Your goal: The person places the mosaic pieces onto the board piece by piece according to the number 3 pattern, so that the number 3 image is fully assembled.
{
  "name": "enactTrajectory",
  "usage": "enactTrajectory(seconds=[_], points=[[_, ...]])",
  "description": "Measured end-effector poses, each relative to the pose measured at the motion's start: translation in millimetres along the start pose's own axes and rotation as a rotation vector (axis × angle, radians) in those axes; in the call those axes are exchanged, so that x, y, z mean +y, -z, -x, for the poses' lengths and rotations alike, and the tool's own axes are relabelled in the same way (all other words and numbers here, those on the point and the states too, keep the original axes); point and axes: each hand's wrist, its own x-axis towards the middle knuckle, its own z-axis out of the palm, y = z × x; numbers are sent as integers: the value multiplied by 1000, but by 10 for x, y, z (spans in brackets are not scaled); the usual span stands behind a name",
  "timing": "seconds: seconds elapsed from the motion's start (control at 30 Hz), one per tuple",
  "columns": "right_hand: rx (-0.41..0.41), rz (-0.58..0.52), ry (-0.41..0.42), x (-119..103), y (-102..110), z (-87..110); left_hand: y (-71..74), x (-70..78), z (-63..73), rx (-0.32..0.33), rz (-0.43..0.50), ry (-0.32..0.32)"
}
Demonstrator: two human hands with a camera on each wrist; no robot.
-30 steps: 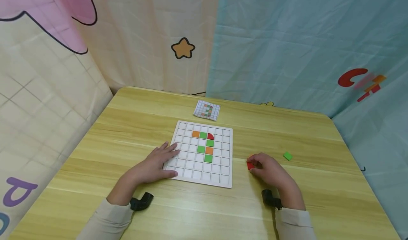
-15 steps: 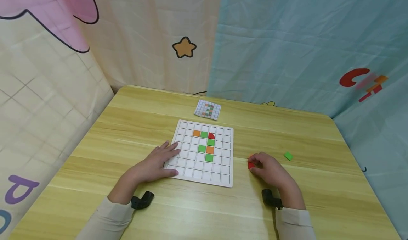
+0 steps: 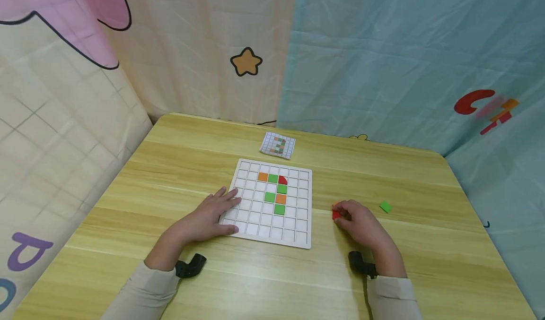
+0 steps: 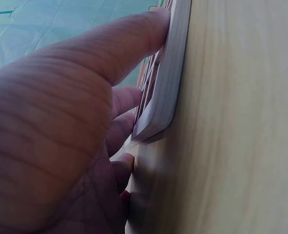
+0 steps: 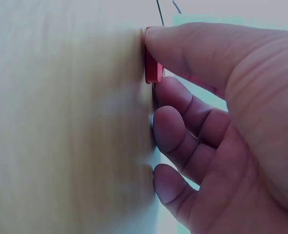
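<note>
"What has the right hand (image 3: 362, 223) got?"
"Its grip pinches a red tile (image 3: 336, 215) between thumb and fingers, low over the tabletop (image 3: 443, 244), right of the white board (image 3: 252, 218)."
"And the left hand (image 3: 205, 220)?"
"Grip released, fingers spread, resting on the board's left edge."

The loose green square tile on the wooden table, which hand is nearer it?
Right. The right hand is just left of the green tile, touching a flat red tile; the left hand is farther left, on the white gridded board.
</note>
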Motion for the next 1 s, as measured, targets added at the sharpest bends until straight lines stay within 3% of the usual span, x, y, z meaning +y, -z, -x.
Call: enactTrajectory(seconds=[0.53, 0.83, 1.0], points=[[12, 7, -1, 23, -13, -17, 0, -2, -19, -9, 1, 13], [-26, -6, 82, 24, 37, 12, 12, 2, -16, -7, 5, 12], [-30, -11, 84, 26, 27, 16, 6, 2, -16, -11, 6, 15]])
